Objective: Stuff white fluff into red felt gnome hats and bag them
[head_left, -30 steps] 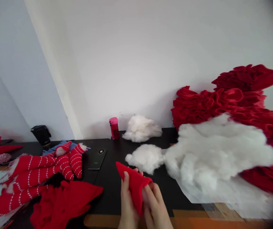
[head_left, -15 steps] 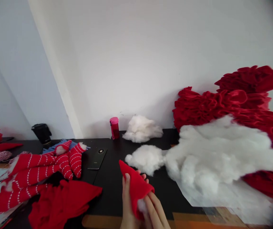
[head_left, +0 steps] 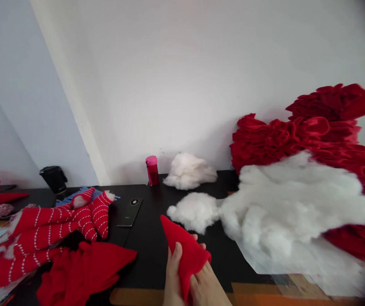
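The left hand (head_left: 173, 272) and right hand (head_left: 206, 291) together grip a red felt cone (head_left: 187, 259), held just near a white stuffing tuft (head_left: 194, 212) above the black table (head_left: 147, 255).

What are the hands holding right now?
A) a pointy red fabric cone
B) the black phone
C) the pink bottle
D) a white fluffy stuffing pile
A. The left hand and right hand grip the red fabric cone between them.
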A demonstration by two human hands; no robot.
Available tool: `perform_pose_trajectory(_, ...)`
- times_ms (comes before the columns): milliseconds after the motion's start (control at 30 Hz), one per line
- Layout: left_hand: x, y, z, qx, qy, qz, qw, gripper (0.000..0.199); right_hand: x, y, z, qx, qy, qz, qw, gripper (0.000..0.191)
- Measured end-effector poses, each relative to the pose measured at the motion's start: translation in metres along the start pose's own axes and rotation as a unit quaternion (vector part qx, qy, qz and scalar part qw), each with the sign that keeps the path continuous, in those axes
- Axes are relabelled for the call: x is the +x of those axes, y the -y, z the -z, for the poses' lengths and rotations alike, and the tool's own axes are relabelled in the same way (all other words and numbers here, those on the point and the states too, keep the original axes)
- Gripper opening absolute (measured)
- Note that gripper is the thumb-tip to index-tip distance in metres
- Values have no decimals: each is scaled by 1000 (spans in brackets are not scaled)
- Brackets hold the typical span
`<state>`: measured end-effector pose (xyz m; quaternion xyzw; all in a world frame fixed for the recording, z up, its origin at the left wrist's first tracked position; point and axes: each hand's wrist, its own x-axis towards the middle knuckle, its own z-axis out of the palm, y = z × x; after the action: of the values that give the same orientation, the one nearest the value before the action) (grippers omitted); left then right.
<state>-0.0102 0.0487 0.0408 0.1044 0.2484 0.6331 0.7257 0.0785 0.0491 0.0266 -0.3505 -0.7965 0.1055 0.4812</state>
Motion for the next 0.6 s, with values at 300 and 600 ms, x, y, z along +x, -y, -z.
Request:
perform_pose_trajectory(300, -3, 6, 5, 54, 81, -14, 995, 51, -1, 7, 27, 160, 41, -75, 983, 44)
perform_pose_trajectory(600, -7, -17, -20, 25, -50, -36, 998, 44, -40, 0, -10, 85, -122, -52, 988, 46)
